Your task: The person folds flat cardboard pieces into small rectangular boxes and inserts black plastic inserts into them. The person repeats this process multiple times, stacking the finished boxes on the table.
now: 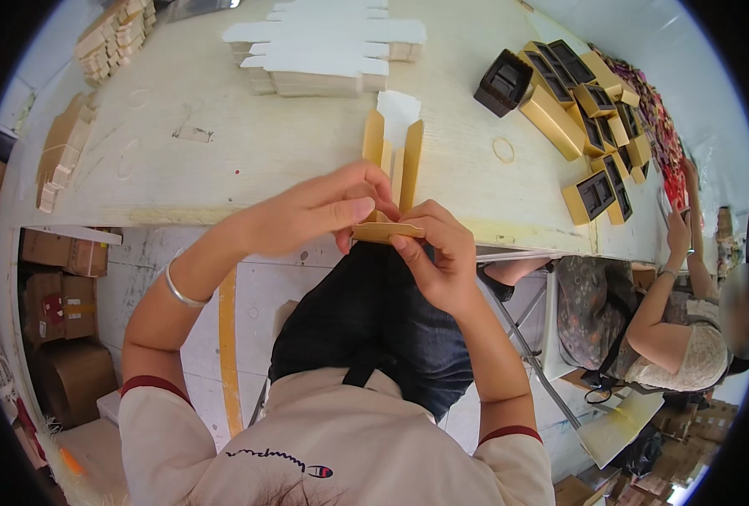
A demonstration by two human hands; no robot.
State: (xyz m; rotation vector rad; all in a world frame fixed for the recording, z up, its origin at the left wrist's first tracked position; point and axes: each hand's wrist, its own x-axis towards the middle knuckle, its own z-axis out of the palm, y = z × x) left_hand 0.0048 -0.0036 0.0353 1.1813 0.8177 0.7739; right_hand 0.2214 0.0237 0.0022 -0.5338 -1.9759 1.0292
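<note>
A partly folded gold carton [413, 169] lies at the table's near edge, its side walls standing up and its white far flap stretched out flat. My right hand [444, 253] pinches the carton's near end panel between thumb and fingers at the right corner. From the other side, my left hand [324, 207] curls its fingers over the carton's near left corner, with the thumb laid toward the right. Some of my left fingertips are hidden by the panel. Beyond the carton sits a stack of flat white carton blanks [320, 46].
At the right lie several gold boxes [553, 122] with black inserts, beside a stack of black trays [503, 82]. Bundled folded cartons [64, 152] lie at the left. Another person [670, 329] sits at the right, hands near red packets [674, 181]. Cardboard boxes [45, 308] stand under the table.
</note>
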